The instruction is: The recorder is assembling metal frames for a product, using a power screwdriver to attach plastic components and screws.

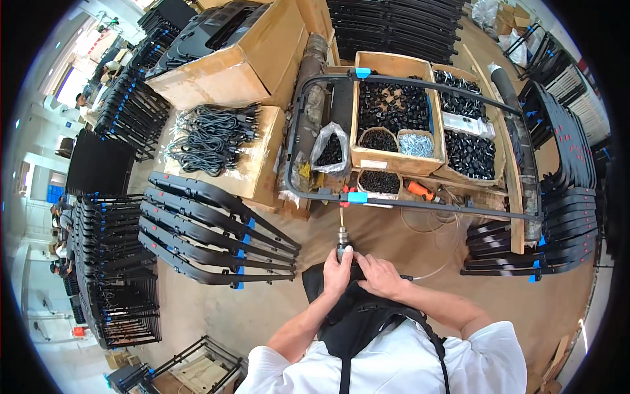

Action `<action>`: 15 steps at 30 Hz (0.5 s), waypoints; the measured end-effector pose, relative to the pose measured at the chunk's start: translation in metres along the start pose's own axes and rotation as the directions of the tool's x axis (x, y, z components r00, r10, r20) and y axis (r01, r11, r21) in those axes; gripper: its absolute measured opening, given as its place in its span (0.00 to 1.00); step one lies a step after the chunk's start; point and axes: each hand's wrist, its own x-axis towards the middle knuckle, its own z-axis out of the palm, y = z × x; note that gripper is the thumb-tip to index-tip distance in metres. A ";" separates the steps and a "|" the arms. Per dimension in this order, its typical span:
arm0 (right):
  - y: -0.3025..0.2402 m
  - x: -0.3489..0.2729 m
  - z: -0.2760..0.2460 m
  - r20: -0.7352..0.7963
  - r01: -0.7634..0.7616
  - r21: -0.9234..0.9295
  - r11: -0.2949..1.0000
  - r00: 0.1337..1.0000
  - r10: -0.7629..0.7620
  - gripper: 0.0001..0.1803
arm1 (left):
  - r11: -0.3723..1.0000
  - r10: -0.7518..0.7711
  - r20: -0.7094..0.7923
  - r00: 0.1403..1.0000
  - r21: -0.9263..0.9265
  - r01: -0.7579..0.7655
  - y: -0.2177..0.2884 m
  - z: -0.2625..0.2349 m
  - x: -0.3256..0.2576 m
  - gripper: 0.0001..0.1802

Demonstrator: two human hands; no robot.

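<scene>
Both my hands are on a power drill [342, 238] with a metal chuck and a long thin bit that points away from me. My left hand [336, 274] is closed round its front, just behind the chuck. My right hand [380, 274] is closed on the rear of the drill, whose body is largely hidden by my hands and the black apron. The bit's tip is at the near bar of a black tubular frame [420, 205], by a red piece; whether it touches cannot be told. Blue pieces [357, 197] sit on the frame, which lies across the workbench.
On the bench, cardboard boxes [356, 125] hold small black parts and silver screws. An orange-handled tool [420, 190] lies near its front edge. Bundled cables [213, 138] top a carton at left. Stacked black frames [216, 230] stand left, more frames [558, 230] right.
</scene>
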 end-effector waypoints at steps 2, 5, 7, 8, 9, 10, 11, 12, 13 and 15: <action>0.003 -0.002 0.023 -0.018 -0.050 0.016 0.999 0.999 0.051 0.46 | 1.000 -0.001 0.004 1.000 0.025 0.001 -0.034 0.002 0.008 0.22; 0.004 0.006 0.033 -0.036 -0.096 0.004 0.995 0.995 0.096 0.45 | 0.999 0.022 0.005 1.000 0.028 -0.023 -0.039 0.004 0.022 0.24; 0.004 0.013 0.032 -0.049 -0.131 -0.012 0.991 0.990 0.130 0.44 | 0.999 0.021 0.015 1.000 0.043 -0.022 -0.030 0.003 0.031 0.25; 0.003 0.015 0.032 -0.054 -0.143 -0.012 0.990 0.988 0.142 0.44 | 0.998 0.017 0.023 1.000 0.063 -0.018 -0.023 0.002 0.033 0.26; 0.003 0.016 0.032 -0.071 -0.149 -0.005 0.989 0.986 0.148 0.44 | 0.998 -0.012 0.051 0.999 0.068 0.009 -0.017 0.000 0.033 0.27; 0.002 0.019 0.030 -0.088 -0.146 -0.001 0.989 0.985 0.145 0.44 | 0.998 -0.008 0.056 0.998 0.065 0.005 -0.016 -0.003 0.034 0.27; -0.003 0.020 0.028 -0.065 -0.166 -0.001 0.986 0.984 0.166 0.44 | 0.998 -0.010 0.062 0.998 0.063 0.006 -0.015 -0.005 0.036 0.27; -0.005 0.021 0.030 -0.069 -0.171 -0.004 0.985 0.983 0.170 0.44 | 0.998 -0.012 0.069 0.998 0.060 0.007 -0.014 -0.006 0.037 0.27; -0.006 0.021 0.032 -0.077 -0.172 -0.007 0.985 0.982 0.171 0.43 | 0.998 -0.008 0.076 0.997 0.058 0.004 -0.015 -0.008 0.039 0.27; -0.006 0.024 0.035 -0.087 -0.178 -0.014 0.984 0.980 0.177 0.43 | 0.992 -0.014 0.071 0.997 0.130 0.005 -0.018 -0.012 0.044 0.29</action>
